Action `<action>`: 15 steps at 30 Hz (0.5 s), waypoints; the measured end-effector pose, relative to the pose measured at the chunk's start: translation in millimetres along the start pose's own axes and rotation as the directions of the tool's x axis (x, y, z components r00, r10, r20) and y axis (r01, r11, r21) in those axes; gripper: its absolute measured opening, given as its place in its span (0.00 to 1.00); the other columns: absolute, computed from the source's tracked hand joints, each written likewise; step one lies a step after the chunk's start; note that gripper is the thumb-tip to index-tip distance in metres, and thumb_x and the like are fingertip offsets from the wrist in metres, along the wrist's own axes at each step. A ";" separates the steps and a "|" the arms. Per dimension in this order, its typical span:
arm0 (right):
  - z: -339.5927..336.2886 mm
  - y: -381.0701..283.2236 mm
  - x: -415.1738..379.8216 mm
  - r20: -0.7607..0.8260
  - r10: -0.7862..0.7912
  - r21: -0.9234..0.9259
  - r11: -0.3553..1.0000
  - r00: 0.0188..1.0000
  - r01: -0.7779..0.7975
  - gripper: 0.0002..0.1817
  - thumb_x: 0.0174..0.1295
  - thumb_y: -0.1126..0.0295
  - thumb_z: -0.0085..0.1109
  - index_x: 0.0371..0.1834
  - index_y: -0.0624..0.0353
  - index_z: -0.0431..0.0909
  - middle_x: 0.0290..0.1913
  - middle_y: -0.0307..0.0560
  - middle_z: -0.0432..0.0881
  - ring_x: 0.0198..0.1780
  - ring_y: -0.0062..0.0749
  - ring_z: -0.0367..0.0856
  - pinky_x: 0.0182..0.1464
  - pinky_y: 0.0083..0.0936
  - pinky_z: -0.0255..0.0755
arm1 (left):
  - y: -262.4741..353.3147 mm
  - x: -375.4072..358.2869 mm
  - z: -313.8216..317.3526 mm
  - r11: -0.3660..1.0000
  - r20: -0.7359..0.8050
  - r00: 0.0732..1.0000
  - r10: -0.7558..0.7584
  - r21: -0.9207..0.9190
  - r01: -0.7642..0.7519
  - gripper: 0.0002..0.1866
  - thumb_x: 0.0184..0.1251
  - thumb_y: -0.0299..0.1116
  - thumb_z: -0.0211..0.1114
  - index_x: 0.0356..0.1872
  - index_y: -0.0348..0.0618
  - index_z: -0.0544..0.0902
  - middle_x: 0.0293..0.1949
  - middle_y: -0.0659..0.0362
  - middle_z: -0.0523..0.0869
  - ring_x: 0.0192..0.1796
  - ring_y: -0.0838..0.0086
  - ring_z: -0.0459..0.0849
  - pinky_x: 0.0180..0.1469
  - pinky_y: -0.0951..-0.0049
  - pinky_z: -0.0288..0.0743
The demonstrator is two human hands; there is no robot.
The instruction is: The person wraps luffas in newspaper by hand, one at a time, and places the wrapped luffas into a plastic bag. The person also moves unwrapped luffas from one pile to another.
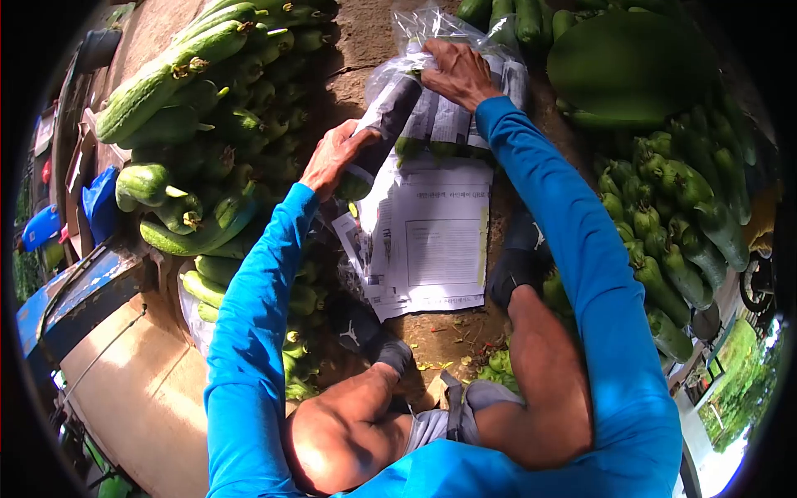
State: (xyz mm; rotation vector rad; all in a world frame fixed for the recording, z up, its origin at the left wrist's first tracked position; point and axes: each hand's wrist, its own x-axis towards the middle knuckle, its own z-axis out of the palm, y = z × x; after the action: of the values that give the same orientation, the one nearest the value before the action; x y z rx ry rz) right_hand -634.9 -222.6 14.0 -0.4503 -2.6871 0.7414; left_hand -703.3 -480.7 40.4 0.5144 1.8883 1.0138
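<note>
My left hand (336, 156) is closed around a cucumber wrapped in newspaper (388, 106), which lies tilted. Its bare green lower end (354, 184) shows below my fingers. The upper end of the roll reaches to a clear plastic bag (403, 33). My right hand (458, 73) is closed on the bag's edge, beside the roll's upper end. Inside the bag lie several newspaper-wrapped cucumbers (444, 116), side by side, with green ends showing at the bottom. Loose printed sheets (436, 236) lie on the ground between my feet, just below the bag.
Heaps of green cucumbers (178, 87) lie along my left. More cucumbers (664, 183) are piled on my right, near a large blurred dark green round shape (635, 70). My shoes (519, 257) flank the paper. A worn blue beam (79, 295) stands at the left.
</note>
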 end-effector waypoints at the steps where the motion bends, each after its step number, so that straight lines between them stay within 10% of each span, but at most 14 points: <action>1: -0.1 -1.1 3.2 -0.001 0.007 -0.003 1.000 1.000 -0.007 0.24 0.47 0.56 0.58 0.47 0.53 0.83 0.41 0.62 0.86 0.42 0.63 0.85 0.48 0.52 0.79 | -1.4 1.6 -0.6 1.000 -0.005 1.000 -0.025 0.005 0.025 0.20 0.67 0.44 0.62 0.49 0.38 0.83 0.40 0.59 0.86 0.41 0.75 0.82 0.48 0.73 0.75; 8: -5.3 -3.1 13.7 -0.008 0.027 0.016 1.000 1.000 -0.026 0.27 0.47 0.53 0.61 0.50 0.57 0.84 0.42 0.65 0.86 0.44 0.60 0.85 0.51 0.50 0.78 | -4.6 6.8 5.6 0.997 0.025 0.997 -0.071 0.039 0.070 0.21 0.65 0.47 0.63 0.48 0.40 0.85 0.40 0.55 0.87 0.41 0.69 0.85 0.48 0.71 0.76; 12: 3.7 -36.0 -1.0 0.172 -0.050 -0.023 0.998 0.984 0.055 0.24 0.47 0.54 0.61 0.46 0.57 0.79 0.37 0.63 0.85 0.39 0.63 0.84 0.45 0.51 0.78 | -19.0 60.5 15.0 0.846 0.108 0.941 0.319 0.416 -0.334 0.23 0.67 0.50 0.60 0.52 0.43 0.84 0.50 0.45 0.85 0.48 0.54 0.85 0.51 0.65 0.76; 15: 7.5 -41.5 -12.4 0.092 -0.098 0.086 0.992 0.991 0.090 0.23 0.50 0.55 0.61 0.46 0.57 0.78 0.35 0.63 0.84 0.39 0.64 0.83 0.43 0.53 0.78 | -23.4 91.8 22.5 0.969 -0.225 0.954 0.196 0.196 -0.152 0.26 0.67 0.53 0.60 0.52 0.40 0.84 0.46 0.44 0.87 0.48 0.54 0.87 0.49 0.61 0.77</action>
State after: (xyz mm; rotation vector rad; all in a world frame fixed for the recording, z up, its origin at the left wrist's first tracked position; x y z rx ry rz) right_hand -635.4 -264.5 27.5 -0.2716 -2.7325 0.8626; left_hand -729.0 -421.0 -32.1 0.6974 2.1951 1.0686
